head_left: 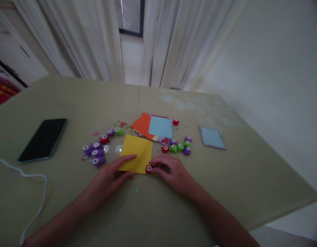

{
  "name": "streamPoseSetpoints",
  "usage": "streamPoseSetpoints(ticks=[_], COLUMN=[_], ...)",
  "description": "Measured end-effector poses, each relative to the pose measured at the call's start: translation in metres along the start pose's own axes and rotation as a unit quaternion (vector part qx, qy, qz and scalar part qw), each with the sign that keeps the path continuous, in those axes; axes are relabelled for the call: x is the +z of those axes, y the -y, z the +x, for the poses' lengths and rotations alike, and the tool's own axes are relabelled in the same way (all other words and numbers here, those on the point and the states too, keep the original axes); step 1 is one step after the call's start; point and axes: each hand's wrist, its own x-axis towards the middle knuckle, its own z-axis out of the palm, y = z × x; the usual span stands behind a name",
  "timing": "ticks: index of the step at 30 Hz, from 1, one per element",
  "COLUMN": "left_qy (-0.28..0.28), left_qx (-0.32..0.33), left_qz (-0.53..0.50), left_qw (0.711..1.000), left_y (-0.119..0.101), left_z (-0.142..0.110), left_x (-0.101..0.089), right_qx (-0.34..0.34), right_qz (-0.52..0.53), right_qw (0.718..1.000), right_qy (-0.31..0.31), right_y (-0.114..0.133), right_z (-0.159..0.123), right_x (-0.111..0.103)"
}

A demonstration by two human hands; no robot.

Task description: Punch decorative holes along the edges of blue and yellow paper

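A square sheet of yellow paper [137, 151] lies in front of me on the table. My left hand [115, 171] holds its near left part, the fingers stretched over the top and the thumb at the near edge. At the sheet's near right corner sits a small red craft paper punch [148, 168] with a dark shape on its white top. My right hand [171, 169] grips this punch between thumb and fingers. Whether the paper's edge is inside the punch's slot is too small to tell. A tiny blue paper cutout [136, 190] lies nearer to me.
Several purple, red and green punches [98, 152] stand left of the sheet, and more punches [180, 147] stand right. Behind it is a stack of coloured papers [160, 127]. A light blue card [212, 137] with a punched border lies right, a black tablet [43, 139] and white cable [45, 192] left.
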Motion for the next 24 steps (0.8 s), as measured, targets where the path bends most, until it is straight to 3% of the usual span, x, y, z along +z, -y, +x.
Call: streamPoseSetpoints(ticks=[5,8,16,24], left_qy=[0.019,0.017,0.024,0.028], left_qx=[-0.014,-0.010,-0.003,0.008], left_qz=[-0.016,-0.019,-0.025,-0.047], left_qw=[1.000,1.000,0.999,0.998], left_y=[-0.003,-0.002,-0.003,0.001], left_z=[0.002,0.003,0.004,0.006], left_x=[-0.001,0.000,0.002,0.006], right_qx=[0.107,0.152,0.188,0.181], right_qz=[0.025,0.033,0.008,-0.093], right_qw=[0.994,0.988,0.978,0.971], right_qy=[-0.030,-0.006,0.088,0.126], right_y=[0.004,0.008,0.020,0.026], right_z=[0.002,0.008,0.026,0.039], right_x=[0.000,-0.002,-0.012,-0.021])
